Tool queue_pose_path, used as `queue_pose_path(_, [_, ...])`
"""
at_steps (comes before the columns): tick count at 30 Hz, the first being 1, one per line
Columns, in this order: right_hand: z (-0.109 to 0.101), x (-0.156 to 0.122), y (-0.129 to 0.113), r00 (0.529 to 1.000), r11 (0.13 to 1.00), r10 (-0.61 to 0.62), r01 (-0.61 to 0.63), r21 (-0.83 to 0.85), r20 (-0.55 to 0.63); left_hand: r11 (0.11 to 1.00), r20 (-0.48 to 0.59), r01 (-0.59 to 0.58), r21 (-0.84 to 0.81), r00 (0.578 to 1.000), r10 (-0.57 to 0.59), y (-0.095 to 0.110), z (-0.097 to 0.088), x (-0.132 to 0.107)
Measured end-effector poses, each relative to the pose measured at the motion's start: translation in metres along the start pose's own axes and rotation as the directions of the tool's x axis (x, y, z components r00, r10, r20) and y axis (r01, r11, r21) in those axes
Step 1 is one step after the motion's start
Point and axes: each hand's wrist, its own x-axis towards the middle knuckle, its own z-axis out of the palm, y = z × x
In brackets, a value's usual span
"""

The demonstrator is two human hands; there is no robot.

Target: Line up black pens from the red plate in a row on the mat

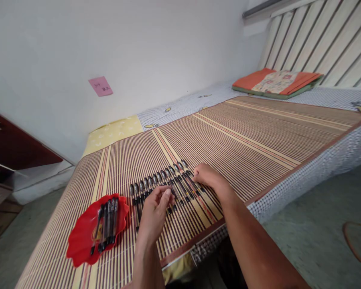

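Note:
Several black-capped pens (180,185) with clear barrels lie side by side in a slanting row on a striped bamboo mat (246,148). My left hand (154,210) is over the row's middle, its fingers curled in and the thumb close against them. It covers parts of several pens, and what its fingertips hold, if anything, is hidden. At the row's right end, my right hand (205,175) is closed beside the last pens; its fingertips are too hidden to show a grip. Left of the row, a red scalloped plate (81,237) holds several more such pens (108,218).
The mat covers a bed against a white wall (168,52). A folded orange and green cloth (276,83) rests at the far right, near a slatted headboard (315,40). A pink note (100,86) is stuck on the wall. The bed's front edge runs close below my forearms.

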Motion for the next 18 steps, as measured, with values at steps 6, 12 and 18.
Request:
queue_pose_path(6, [0.008, 0.010, 0.006, 1.000, 0.999, 0.025, -0.024, -0.030, 0.013, 1.000, 0.000, -0.001, 0.013, 1.000, 0.001, 0.000, 0.000, 0.000])
queue_pose_path(12, [0.018, 0.022, 0.013, 1.000, 0.998, 0.017, -0.017, -0.057, -0.004, 1.000, -0.008, 0.001, 0.023, 1.000, -0.001, 0.001, 0.000, -0.001])
queue_pose_path(18, [0.016, 0.019, 0.012, 1.000, 0.999, 0.030, -0.030, -0.036, -0.008, 1.000, -0.008, -0.004, 0.013, 1.000, 0.004, -0.002, 0.001, 0.000])
